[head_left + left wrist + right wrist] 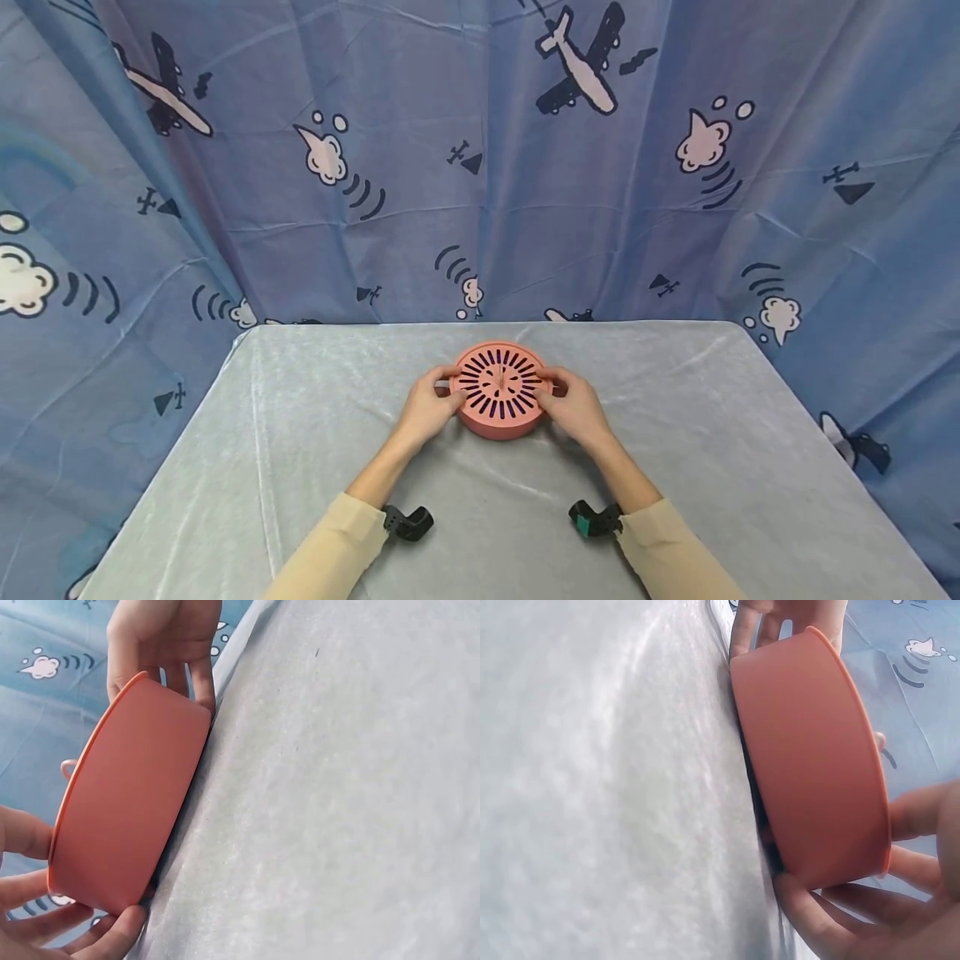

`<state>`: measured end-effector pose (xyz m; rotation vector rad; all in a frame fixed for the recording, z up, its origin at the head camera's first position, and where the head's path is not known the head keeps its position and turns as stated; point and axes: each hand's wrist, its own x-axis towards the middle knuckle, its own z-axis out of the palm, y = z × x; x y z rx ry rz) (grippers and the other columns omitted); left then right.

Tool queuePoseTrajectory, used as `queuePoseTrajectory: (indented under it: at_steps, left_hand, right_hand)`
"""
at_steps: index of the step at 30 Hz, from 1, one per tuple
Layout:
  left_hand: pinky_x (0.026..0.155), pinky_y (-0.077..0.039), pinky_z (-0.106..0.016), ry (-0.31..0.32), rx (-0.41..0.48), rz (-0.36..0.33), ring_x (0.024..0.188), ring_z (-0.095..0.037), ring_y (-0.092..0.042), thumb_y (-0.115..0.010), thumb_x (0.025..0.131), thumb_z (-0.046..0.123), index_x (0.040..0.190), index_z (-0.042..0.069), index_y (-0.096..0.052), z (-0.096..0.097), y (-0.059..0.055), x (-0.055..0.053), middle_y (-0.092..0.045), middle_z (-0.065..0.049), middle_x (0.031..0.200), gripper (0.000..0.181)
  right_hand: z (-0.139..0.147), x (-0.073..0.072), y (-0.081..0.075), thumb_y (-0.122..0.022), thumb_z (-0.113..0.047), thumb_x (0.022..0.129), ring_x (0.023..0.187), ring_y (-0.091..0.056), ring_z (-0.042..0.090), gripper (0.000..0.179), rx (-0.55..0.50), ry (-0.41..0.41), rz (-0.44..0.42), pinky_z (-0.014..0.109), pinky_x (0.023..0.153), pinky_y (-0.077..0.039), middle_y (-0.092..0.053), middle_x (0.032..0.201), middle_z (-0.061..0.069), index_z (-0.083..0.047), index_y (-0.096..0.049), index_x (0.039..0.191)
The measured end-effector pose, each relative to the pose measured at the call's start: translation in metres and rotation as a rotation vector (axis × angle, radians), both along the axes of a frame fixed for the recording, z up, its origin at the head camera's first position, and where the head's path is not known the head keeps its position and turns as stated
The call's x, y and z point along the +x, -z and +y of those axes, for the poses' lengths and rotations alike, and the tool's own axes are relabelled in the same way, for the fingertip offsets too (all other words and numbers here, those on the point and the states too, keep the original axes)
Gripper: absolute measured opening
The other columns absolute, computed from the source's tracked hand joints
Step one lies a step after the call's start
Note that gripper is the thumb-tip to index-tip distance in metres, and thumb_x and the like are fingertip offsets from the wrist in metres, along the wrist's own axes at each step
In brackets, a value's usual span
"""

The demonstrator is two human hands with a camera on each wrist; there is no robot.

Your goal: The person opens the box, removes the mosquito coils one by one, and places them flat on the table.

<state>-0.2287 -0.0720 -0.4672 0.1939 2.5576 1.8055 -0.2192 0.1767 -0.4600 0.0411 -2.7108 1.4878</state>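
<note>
A round coral-pink mosquito coil holder (501,417) stands near the far edge of the table, its lid pierced with radial slots and drop-shaped holes. A small loop (68,769) sticks up from the lid. My left hand (429,406) grips its left side, thumb at the lid's rim and other fingers low along the wall. On the opposite side my right hand (577,406) holds it the same way, with fingertips (799,896) by the bottom edge. A dark strip shows under the base; whether it is slightly raised I cannot tell. The holder's inside is hidden.
A pale grey cloth (315,467) covers the table. Behind and at both sides hangs a blue curtain (405,167) printed with planes and clouds. Each wrist wears a black camera mount (408,523), near the cream sleeves (333,542).
</note>
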Motion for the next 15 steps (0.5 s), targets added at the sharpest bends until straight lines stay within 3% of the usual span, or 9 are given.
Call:
queuePoseTrajectory:
  at_steps: [10,15]
  left_hand:
    - [0.076,-0.058,-0.032,0.032,-0.035,0.005,0.104,-0.028,-0.065,-0.069,0.092,0.007,0.132,0.003,-0.063,-0.0009,-0.0006,-0.0028,-0.060,-0.017,0.129,0.040]
    - [0.080,-0.057,-0.035,0.039,-0.061,0.027,0.106,-0.030,-0.066,-0.070,0.091,0.008,0.130,0.003,-0.064,-0.0028,-0.0008,-0.0022,-0.061,-0.017,0.128,0.040]
  right_hand:
    - [0.0034,-0.0002,-0.0029,-0.066,-0.015,0.097,0.117,-0.061,0.035,0.038,0.034,-0.017,0.013,0.048,0.096,-0.050,-0.062,0.133,0.021,-0.003,-0.064,0.133]
    - [0.0042,-0.0002,-0.0071,-0.066,-0.020,0.097,0.116,-0.063,0.035,0.038,0.043,0.012,0.014,0.047,0.094,-0.052,-0.064,0.130,0.020,-0.002,-0.064,0.131]
